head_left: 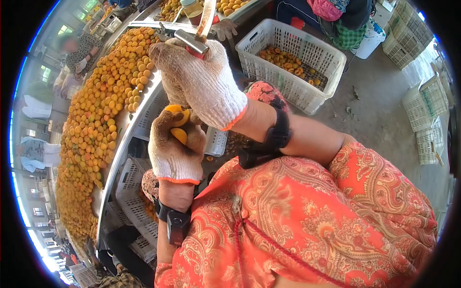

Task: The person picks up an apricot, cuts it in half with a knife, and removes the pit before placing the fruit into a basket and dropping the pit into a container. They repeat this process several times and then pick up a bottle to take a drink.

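Observation:
My left hand [175,144], in a white knitted glove stained brown, is closed around an apricot [179,135]. Orange flesh shows at two spots between the fingers, and the fruit looks split. Just above it, my right hand [201,81] wears a similar glove with an orange cuff. Its fingers are curled, and a knife-like tool [193,43] with a shiny metal cylinder, a red part and a curved strip sticks out over the knuckles. The right fingertips are turned away and hidden. Both hands are close together beside the table's metal rim.
Whole apricots [96,110] cover the long table [111,175] to the left. A white crate [293,62] with apricot halves stands on the floor at upper right. Another crate [129,187] sits below the table edge. Stacked crates [425,110] stand far right. A person [84,50] is across the table.

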Available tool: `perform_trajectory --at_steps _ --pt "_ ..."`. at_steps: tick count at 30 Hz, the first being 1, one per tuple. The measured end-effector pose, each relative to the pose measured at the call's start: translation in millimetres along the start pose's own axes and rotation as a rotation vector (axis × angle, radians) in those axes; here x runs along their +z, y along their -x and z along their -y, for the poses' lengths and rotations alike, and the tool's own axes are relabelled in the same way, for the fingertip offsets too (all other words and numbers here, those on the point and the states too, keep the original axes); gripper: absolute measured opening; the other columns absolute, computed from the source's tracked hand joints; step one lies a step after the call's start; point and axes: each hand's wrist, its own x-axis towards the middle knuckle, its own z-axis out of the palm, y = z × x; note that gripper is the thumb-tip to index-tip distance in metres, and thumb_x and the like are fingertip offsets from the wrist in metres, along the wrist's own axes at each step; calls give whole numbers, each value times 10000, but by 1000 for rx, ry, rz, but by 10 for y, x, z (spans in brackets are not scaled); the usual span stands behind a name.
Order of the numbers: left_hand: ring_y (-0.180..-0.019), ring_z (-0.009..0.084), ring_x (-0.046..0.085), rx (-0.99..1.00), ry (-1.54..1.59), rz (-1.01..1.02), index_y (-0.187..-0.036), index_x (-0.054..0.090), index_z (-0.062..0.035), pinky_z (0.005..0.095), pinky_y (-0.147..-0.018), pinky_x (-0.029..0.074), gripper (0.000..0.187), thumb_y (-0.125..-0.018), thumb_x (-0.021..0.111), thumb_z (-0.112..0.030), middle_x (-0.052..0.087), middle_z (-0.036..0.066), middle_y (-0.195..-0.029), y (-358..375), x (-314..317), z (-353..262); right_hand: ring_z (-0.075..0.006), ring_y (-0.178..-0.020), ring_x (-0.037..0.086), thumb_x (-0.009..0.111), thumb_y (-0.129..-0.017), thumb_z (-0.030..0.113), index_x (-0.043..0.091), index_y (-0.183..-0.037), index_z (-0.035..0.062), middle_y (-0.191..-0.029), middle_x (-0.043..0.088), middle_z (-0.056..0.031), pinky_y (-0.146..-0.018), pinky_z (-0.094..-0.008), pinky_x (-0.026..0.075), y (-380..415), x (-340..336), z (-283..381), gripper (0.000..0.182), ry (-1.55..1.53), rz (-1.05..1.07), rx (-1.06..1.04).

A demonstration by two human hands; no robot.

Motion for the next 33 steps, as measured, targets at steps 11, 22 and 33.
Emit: perform_trajectory --at_steps 11,22,33 --pt "-454 93 390 -151 181 -210 -827 564 -140 221 -427 325 160 -931 551 -261 501 -26 -646 41 116 -2 -37 -575 391 686 -931 227 567 -671 1 -558 464 45 -462 -274 332 58 15 -16 365 123 -4 24" --pt "-628 129 630 -155 288 66 -944 634 -139 289 -543 514 186 -946 568 -314 658 -19 -791 -67 -203 252 -13 -560 472 698 -938 182 675 -843 63 -620 523 69 -450 -221 343 73 -27 -141 154 -68 -114 235" --pt "-649 130 594 -1 125 -83 -1024 597 -153 280 -482 455 175 -970 525 -304 614 4 -843 29 -17 199 -47 -549 497 633 -962 215 654 -820 73 -647 540 62 -475 -249 382 106 65 58 201 -205 -151 306"
